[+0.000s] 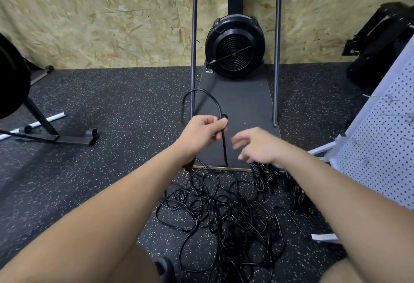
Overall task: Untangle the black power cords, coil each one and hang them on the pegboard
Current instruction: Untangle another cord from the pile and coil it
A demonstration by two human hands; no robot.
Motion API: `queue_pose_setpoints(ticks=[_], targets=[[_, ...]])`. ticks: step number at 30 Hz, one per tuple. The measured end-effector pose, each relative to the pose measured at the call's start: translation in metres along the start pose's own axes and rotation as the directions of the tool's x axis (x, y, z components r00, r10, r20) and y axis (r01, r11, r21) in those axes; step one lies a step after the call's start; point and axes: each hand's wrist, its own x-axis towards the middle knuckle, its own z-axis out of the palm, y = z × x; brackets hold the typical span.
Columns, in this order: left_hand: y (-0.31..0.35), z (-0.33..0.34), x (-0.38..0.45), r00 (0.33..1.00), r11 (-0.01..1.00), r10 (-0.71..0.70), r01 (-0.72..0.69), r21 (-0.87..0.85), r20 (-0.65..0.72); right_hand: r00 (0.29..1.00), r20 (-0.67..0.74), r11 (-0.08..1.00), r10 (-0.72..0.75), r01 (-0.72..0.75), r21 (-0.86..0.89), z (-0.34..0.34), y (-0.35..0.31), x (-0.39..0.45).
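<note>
A tangled heap of black power cords [226, 211] lies on the speckled rubber floor between my arms. My left hand [202, 129] grips one black cord [208, 97] lifted from the heap. That cord arches in a loop above the fist and hangs down from it toward the pile. My right hand [257, 145] hovers just right of the hanging cord, fingers spread and loosely bent, holding nothing. Several coiled cords [264, 177] lie behind my right wrist. The white pegboard [380, 148] leans at the right edge with wire hooks on it.
A black fan machine [234, 46] stands on a dark platform [242, 103] against the chipboard wall, flanked by two metal poles [193, 58]. Gym equipment with a black frame [44, 125] sits at left. A black box [380, 43] sits at far right. A white strip [324, 236] lies on the floor.
</note>
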Motion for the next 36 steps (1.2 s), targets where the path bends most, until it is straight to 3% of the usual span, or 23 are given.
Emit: queue_pose_setpoints(ticks=[3,5,13,19,22,27,31,34,36], targets=[[0.005,0.001,0.006,1.0,0.995,-0.004,0.006,-0.098,0.025,0.986,0.161,0.986,-0.046,0.071,-0.154,0.024,0.004,-0.003],[0.005,0.001,0.009,0.999,0.992,0.003,0.001,-0.125,0.036,0.981,0.187,0.992,-0.048,0.069,-0.108,0.036,0.006,-0.001],[-0.005,-0.006,0.003,0.996,0.997,-0.083,0.083,0.006,0.032,0.995,0.095,0.985,-0.001,0.017,-0.172,0.027,0.011,0.002],[-0.012,-0.018,0.0,0.984,0.986,-0.151,0.157,-0.055,0.099,0.99,0.009,0.989,-0.142,0.141,0.054,0.01,-0.011,-0.009],[-0.011,-0.016,-0.009,0.958,0.987,-0.162,0.152,0.06,0.236,0.964,-0.158,0.953,-0.213,0.24,0.185,-0.001,-0.027,-0.011],[-0.014,0.003,-0.028,0.904,0.974,-0.145,0.059,0.22,0.401,0.923,-0.335,0.819,-0.188,0.335,0.466,-0.017,-0.038,-0.007],[-0.016,0.014,-0.025,0.966,0.932,-0.005,-0.089,0.35,0.259,0.915,-0.375,0.757,-0.148,0.349,0.552,-0.025,-0.036,-0.006],[-0.014,0.013,-0.017,0.993,0.932,0.039,-0.075,0.356,0.107,0.915,-0.391,0.849,-0.102,0.285,0.446,-0.028,-0.028,-0.004],[-0.012,0.011,-0.009,1.0,0.972,0.022,-0.026,0.234,0.021,0.922,-0.378,0.942,-0.08,0.194,0.273,-0.026,-0.021,-0.006]])
